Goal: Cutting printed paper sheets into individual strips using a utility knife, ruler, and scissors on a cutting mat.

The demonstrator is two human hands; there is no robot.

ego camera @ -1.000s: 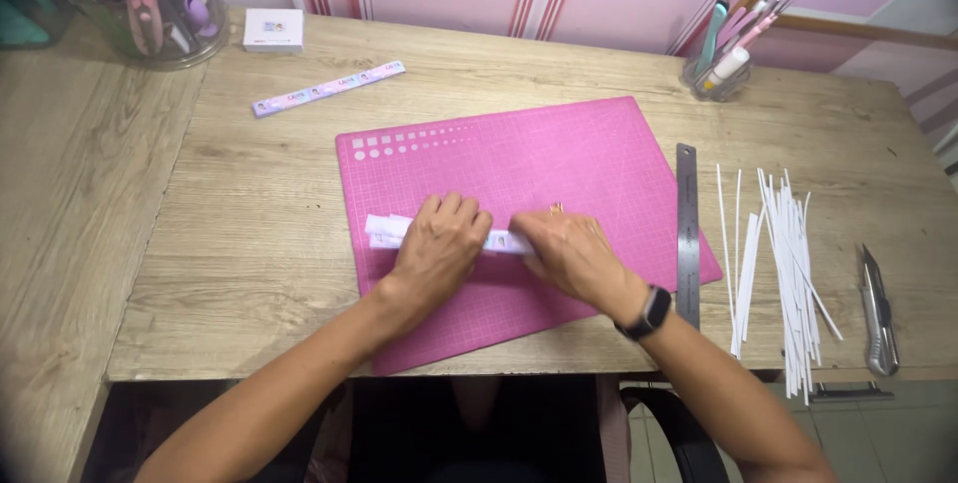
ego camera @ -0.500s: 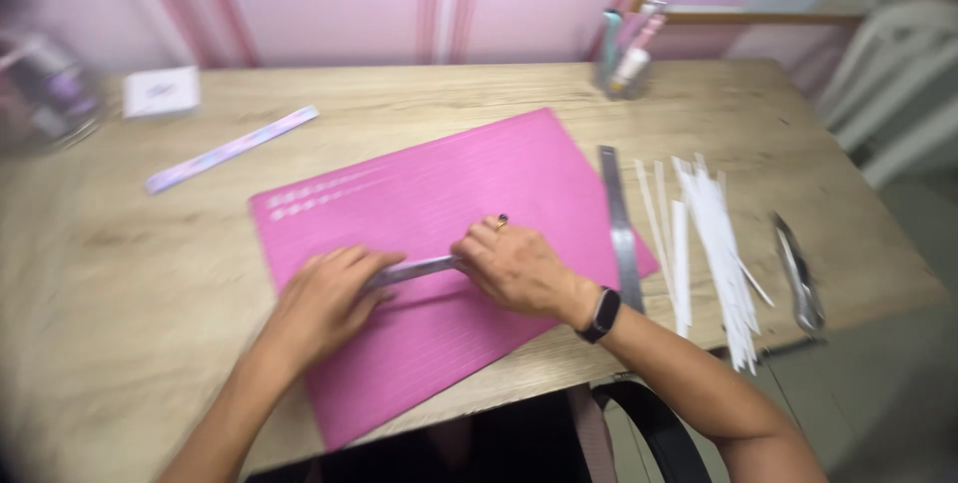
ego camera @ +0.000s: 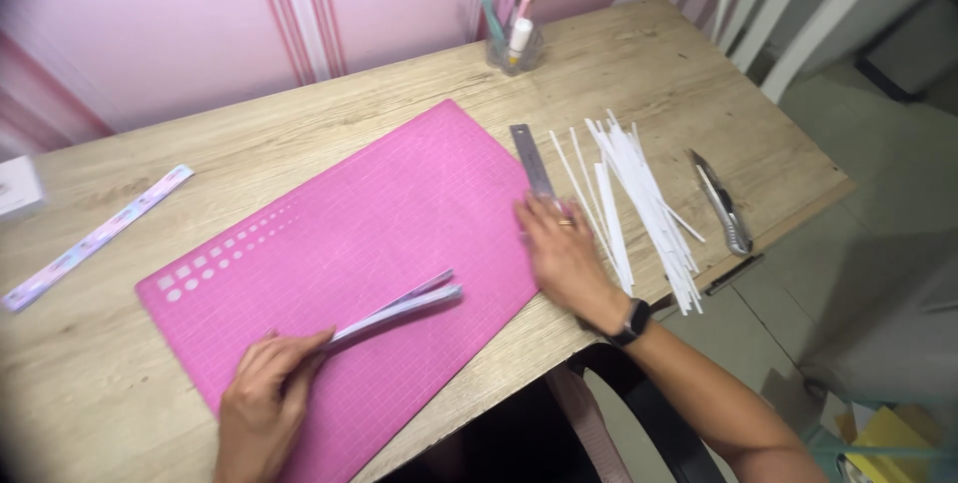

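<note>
A pink cutting mat (ego camera: 389, 204) lies on the wooden table (ego camera: 299, 134). My left hand (ego camera: 261, 401) pinches one end of a folded stack of white paper strips (ego camera: 404, 305) that lies across the mat's near part. Off the mat's right edge, my right hand (ego camera: 562, 255) rests flat on the table, its fingers spread. Its fingertips touch the near end of a steel ruler (ego camera: 532, 160). A black watch sits on that wrist. Right beside this hand lies a loose pile of thin white paper strips (ego camera: 639, 199).
A utility knife (ego camera: 721, 204) lies near the table's right edge. A clear cup of pens (ego camera: 514, 36) stands at the back. A pastel ruler (ego camera: 95, 238) and a small white box (ego camera: 18, 188) lie at the left. A white chair (ego camera: 798, 14) stands beyond the table.
My right hand has let go of the folded strips and moved right to the steel ruler. My left hand now holds the strips alone. The camera has swung to the right.
</note>
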